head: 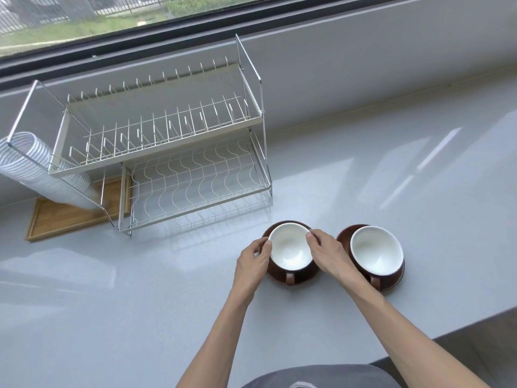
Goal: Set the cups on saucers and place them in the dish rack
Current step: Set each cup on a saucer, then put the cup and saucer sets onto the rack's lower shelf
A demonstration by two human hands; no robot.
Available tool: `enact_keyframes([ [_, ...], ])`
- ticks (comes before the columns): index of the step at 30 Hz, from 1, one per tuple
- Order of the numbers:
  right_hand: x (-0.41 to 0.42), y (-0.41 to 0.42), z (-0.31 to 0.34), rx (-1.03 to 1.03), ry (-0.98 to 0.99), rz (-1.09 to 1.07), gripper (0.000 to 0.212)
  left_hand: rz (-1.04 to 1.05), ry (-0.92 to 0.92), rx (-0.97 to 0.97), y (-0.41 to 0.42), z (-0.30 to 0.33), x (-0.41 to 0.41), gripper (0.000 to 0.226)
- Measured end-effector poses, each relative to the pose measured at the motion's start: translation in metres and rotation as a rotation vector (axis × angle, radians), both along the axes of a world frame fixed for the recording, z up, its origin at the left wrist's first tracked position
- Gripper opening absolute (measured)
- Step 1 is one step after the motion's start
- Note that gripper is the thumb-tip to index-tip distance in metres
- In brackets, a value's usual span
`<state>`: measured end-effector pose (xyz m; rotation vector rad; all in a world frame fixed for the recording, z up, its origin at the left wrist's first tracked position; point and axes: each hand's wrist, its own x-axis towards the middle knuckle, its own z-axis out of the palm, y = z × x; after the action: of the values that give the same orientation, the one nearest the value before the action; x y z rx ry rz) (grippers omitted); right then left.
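Observation:
Two brown cups with white insides stand on brown saucers on the grey counter. The left cup [291, 249] sits on its saucer [306, 277], handle toward me. My left hand [253, 263] grips the cup's left rim, and my right hand [326, 254] grips its right rim. The right cup [376, 252] rests untouched on its saucer [342, 236], just right of my right hand. The two-tier wire dish rack [167, 152] stands behind and to the left, both tiers without dishes.
A white ribbed hose [30, 166] leans at the rack's left end over a wooden board [61, 217]. A grey wall ledge and a window run along the back. The counter's front edge [461, 324] drops off at the lower right.

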<state>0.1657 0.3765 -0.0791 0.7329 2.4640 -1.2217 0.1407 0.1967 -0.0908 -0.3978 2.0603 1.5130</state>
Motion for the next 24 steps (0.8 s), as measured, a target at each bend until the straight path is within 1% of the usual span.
enact_keyframes([
  [4,-0.001,-0.002,0.003,-0.029,0.013,-0.014,0.037,0.022,0.026,-0.003,-0.002,-0.005,0.003,0.052],
  [8,-0.003,-0.006,0.006,-0.041,0.024,-0.005,0.036,0.042,0.038,0.003,-0.008,-0.004,0.004,0.044],
  [11,-0.008,-0.014,0.01,-0.064,0.052,-0.001,0.035,0.067,0.059,0.004,-0.016,-0.001,0.002,0.042],
  [15,-0.017,-0.023,0.019,-0.075,0.08,0.017,0.037,0.093,0.099,0.009,-0.027,0.007,-0.005,0.027],
  [18,-0.026,-0.031,0.028,-0.076,0.112,0.032,0.035,0.109,0.124,0.028,-0.036,0.018,-0.013,0.02],
  [24,-0.051,-0.05,0.047,-0.089,0.157,0.06,0.036,0.137,0.162,0.041,-0.058,0.037,-0.033,0.026],
])
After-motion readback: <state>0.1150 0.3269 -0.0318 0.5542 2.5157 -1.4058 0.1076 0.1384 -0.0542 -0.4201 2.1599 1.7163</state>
